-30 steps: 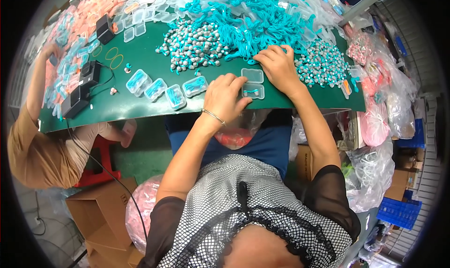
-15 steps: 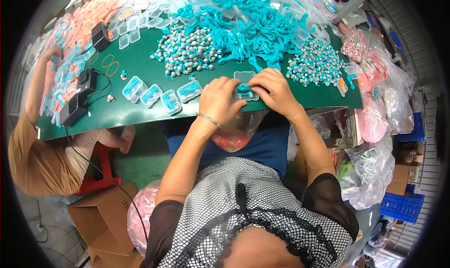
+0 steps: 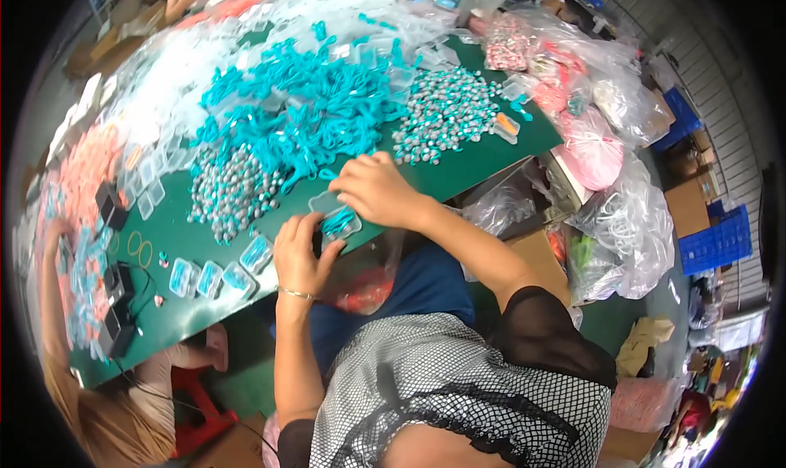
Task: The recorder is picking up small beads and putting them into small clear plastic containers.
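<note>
Clock centred on the open case. Green table (image 3: 471,169) under everything; teal cord heap (image 3: 303,112) at 12. Grey-and-teal bead piles at 9:30 (image 3: 235,194) and 1:30 (image 3: 442,112). Four filled cases (image 3: 256,255) between 8 and 9.

My left hand (image 3: 299,251) sits at 8, thumb and fingers spread around the near corner. My right hand (image 3: 377,191) is at 2, fingers bunched narrow at the far side; can't tell if they pinch anything.

Open case (image 3: 348,233) is between them by the table's near edge: clear, thin-walled, so I judge it light, stiff, a bit slippery. Best grip: opposite side walls of the base. Lid (image 3: 323,202) lies back at 11 (hinge looks like the fragile bit, don't lift by it). Teal cord (image 3: 336,221) inside: soft, probably springy; press from above, flat fingers.
</note>
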The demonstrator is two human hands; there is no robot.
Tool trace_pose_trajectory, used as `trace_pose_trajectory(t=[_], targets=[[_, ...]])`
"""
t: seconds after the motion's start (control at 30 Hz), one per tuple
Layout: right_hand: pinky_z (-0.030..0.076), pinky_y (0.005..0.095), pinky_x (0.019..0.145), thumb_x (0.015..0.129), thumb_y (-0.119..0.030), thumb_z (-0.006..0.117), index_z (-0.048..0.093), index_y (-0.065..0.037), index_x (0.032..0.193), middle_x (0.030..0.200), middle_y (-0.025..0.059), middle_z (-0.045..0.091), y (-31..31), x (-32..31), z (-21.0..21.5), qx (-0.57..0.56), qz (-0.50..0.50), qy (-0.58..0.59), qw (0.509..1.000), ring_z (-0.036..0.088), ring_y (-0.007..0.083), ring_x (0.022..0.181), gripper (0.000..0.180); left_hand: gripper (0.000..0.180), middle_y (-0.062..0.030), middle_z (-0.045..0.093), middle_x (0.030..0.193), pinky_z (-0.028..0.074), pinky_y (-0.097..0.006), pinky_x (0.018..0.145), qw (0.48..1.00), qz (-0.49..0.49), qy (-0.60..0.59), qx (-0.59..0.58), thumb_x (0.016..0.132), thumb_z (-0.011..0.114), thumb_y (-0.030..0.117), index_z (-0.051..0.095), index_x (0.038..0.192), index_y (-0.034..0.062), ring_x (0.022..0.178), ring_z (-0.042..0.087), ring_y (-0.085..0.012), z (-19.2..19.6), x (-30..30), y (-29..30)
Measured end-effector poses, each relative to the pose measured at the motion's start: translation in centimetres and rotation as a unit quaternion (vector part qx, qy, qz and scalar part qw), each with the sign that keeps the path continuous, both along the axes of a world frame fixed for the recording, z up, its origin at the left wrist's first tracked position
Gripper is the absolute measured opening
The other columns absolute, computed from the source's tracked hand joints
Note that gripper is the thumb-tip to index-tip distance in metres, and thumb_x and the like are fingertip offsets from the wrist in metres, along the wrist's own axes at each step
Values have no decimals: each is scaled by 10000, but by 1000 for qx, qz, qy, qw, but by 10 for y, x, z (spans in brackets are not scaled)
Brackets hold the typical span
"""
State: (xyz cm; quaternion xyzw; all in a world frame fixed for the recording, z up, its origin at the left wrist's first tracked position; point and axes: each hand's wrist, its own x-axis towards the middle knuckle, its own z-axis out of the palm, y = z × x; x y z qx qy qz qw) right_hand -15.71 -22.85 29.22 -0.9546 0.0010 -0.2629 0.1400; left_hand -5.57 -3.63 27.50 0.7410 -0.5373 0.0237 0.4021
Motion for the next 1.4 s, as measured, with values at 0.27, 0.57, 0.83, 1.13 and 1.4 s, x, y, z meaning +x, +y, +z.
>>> trace_pose_trajectory(t=[0.27, 0.57, 0.83, 1.13, 1.4], targets=[[342, 426, 867, 807, -217, 733, 686, -163, 1025, 962, 12, 604, -7, 0, 14, 13, -17, 39, 999, 569, 218, 964, 229, 493, -138, 603, 953, 460, -452, 762, 1000, -11, -16, -5, 693, 815, 249, 612, 1094, 49, 881, 576, -352, 3, 2, -7], [469, 411, 779, 773, -91, 744, 634, -36, 952, 918, 95, 653, -1, -8, 20, 64, 61, -39, 995, 626, 303, 879, 217, 774, -116, 605, 945, 465, -442, 782, 997, 22, 67, 9, 675, 844, 202, 470, 1334, 47, 887, 585, -340, 14, -5, -6], [511, 442, 867, 789, -135, 747, 626, -6, 1079, 1060, 158, 656, 11, -33, 13, 119, 124, -8, 985, 629, 364, 990, 339, 360, -117, 599, 1052, 458, -426, 778, 999, 7, -49, 16, 849, 698, 218, 623, 1170, 74, 934, 575, -320, 11, -12, -7], [516, 396, 774, 807, -89, 720, 666, -16, 1035, 946, 140, 675, 8, -25, -6, 206, 127, -2, 970, 637, 324, 872, 245, 203, -145, 610, 910, 505, -434, 673, 999, -24, 11, -28, 872, 679, 161, 633, 1020, 29, 789, 617, -353, 2, -12, -7], [527, 362, 767, 794, -57, 731, 692, -17, 1031, 953, 129, 691, 21, -19, 11, 227, 120, -30, 966, 654, 278, 873, 243, 199, -164, 621, 918, 524, -413, 647, 997, -2, 39, -64, 875, 691, 155, 641, 1013, 21, 766, 635, -366, 27, -12, 0]])
